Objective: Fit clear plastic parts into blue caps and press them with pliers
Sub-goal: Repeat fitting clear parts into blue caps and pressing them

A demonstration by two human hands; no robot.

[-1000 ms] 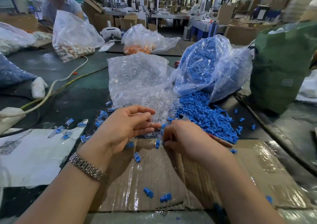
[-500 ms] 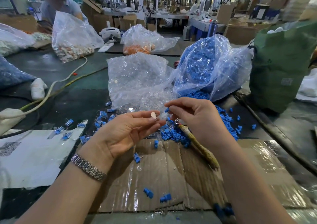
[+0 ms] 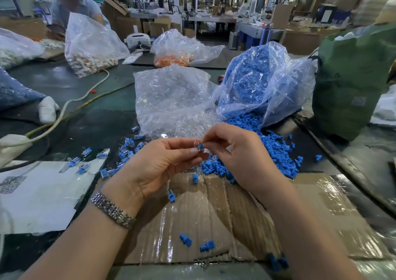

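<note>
Head view: left hand (image 3: pixel 162 164) and right hand (image 3: pixel 240 155) together pinching blue cap (image 3: pixel 200 146), above cardboard's (image 3: pixel 214 215) far edge.

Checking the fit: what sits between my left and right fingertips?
In the head view, a blue cap and clear plastic part, pinched between left hand and right hand.

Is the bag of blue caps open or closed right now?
Open. The bag of blue caps lies on its side with its mouth toward the person, and a pile of spilled caps spreads onto the table.
</note>
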